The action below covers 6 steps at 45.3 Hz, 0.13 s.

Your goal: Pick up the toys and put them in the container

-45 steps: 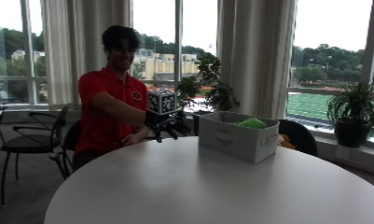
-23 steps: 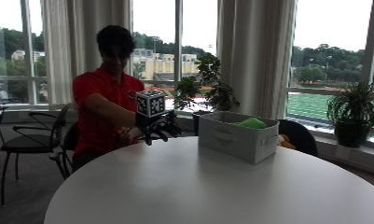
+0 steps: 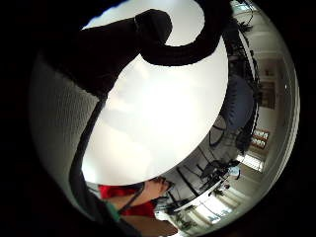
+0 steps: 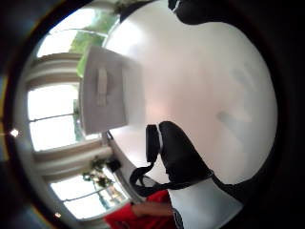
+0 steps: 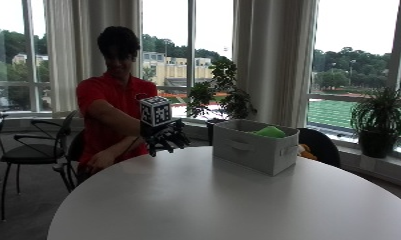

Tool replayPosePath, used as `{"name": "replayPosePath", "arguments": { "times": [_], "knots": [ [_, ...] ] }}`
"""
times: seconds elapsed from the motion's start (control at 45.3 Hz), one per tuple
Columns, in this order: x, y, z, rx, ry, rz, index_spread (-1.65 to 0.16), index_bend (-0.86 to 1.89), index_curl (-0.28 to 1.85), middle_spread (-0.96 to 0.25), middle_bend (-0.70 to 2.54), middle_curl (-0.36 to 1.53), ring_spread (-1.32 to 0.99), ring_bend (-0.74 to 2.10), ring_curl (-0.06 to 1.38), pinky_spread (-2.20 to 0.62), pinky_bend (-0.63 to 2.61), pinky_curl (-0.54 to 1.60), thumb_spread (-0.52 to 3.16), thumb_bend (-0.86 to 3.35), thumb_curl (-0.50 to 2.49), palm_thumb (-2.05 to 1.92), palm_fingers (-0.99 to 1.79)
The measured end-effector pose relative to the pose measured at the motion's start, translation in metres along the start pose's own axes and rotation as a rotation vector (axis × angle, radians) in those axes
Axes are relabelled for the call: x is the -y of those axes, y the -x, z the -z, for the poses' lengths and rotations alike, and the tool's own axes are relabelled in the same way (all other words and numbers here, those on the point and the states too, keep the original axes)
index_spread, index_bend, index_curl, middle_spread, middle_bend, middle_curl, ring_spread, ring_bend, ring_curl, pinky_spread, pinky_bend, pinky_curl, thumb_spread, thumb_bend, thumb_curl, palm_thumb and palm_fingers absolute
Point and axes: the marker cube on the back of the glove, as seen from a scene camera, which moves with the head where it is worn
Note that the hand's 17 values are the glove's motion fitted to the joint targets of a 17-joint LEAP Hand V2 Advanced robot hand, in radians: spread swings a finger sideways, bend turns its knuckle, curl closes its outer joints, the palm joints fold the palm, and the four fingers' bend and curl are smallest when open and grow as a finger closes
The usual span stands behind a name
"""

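Note:
A person in a red shirt sits at the far side of a round white table (image 5: pixel 206 200). The black-gloved right hand (image 5: pixel 167 137) hovers over the table's far edge, left of the container, its fingers hanging loosely and holding nothing. The container, a pale grey fabric bin (image 5: pixel 253 146) with a handle slot, stands on the table at the back; a green toy (image 5: pixel 271 132) pokes above its rim. The thumb side palm view shows the bin (image 4: pixel 102 90) close beside the hand and a gloved finger (image 4: pixel 178 152) over bare tabletop. No loose toy shows on the table.
The person's bare hand (image 5: pixel 97 161) rests low by the table's edge. An empty chair (image 5: pixel 33 150) stands at the left and a dark chair (image 5: pixel 320 145) behind the bin. Potted plants (image 5: pixel 380 120) line the window sill.
The gloved hand has moved left, away from the bin, and dropped lower toward the table's far edge. It stays empty throughout.

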Motion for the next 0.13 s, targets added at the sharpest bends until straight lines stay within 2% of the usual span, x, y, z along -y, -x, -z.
{"name": "replayPosePath", "arguments": {
  "times": [0.132],
  "knots": [
    [-0.0016, -0.0055, 0.0023, -0.005, 0.001, 0.01, -0.42, 0.19, 0.4, -0.11, 0.15, 0.28, -0.1, 0.21, 0.39, 0.1, 1.02, 0.3, 1.23, -0.02, 0.33, 0.05, -0.03]
  ]
}}
